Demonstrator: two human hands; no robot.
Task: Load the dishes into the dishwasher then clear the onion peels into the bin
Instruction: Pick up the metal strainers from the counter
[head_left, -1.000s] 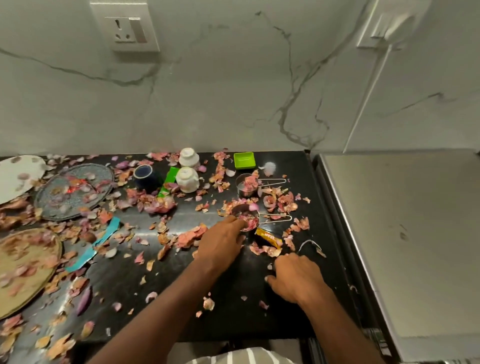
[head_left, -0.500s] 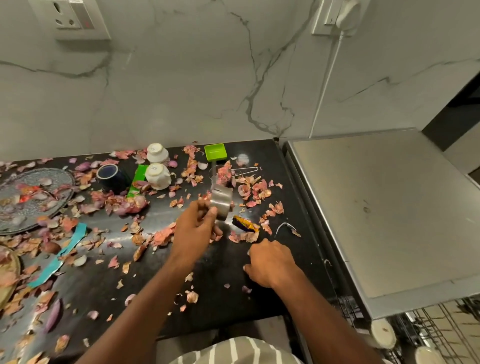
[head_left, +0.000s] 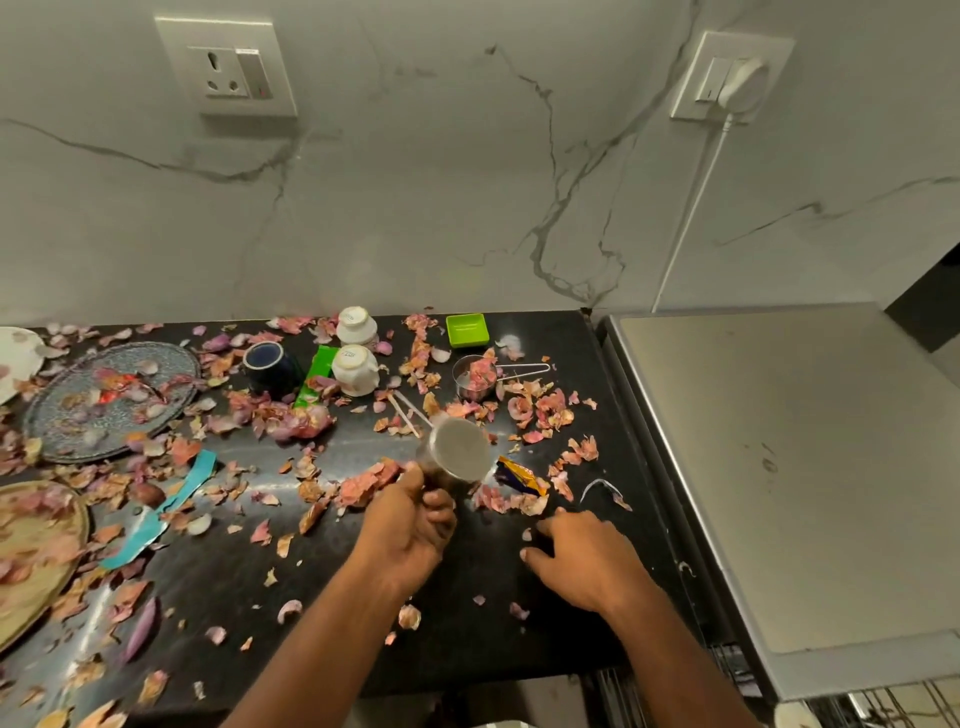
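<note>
A black stone countertop (head_left: 467, 639) runs beneath a grey-veined marble wall, strewn with pink and tan onion peels (head_left: 363, 486). Near the middle, the person's left hand (head_left: 410, 525) curls its fingers round a small steel measuring cup (head_left: 460, 452), lifted off the counter and tipped so its pale, empty inside faces the camera; its thin wire handle (head_left: 410, 410) points up and to the left. The right hand (head_left: 582, 558) rests on the counter just beside it, fingers loosely spread, holding nothing.

Behind the lifted cup, a second steel measuring cup (head_left: 475, 376) stands on the counter with peels inside (its wire handle points right). Further back sit a small green square dish (head_left: 466, 330), two white ceramic cups (head_left: 356, 364) turned upside down, and a dark blue mug (head_left: 267, 364) on its side. A yellow and blue wrapper (head_left: 519, 475) lies just right of the held cup.

At left are a grey patterned round plate (head_left: 109, 400), a tan round plate (head_left: 31, 551) and the edge of a white plate (head_left: 15, 353), all littered with peels. A steel surface (head_left: 779, 467) adjoins the counter on the right, with wire rack (head_left: 878, 701) showing below it.
</note>
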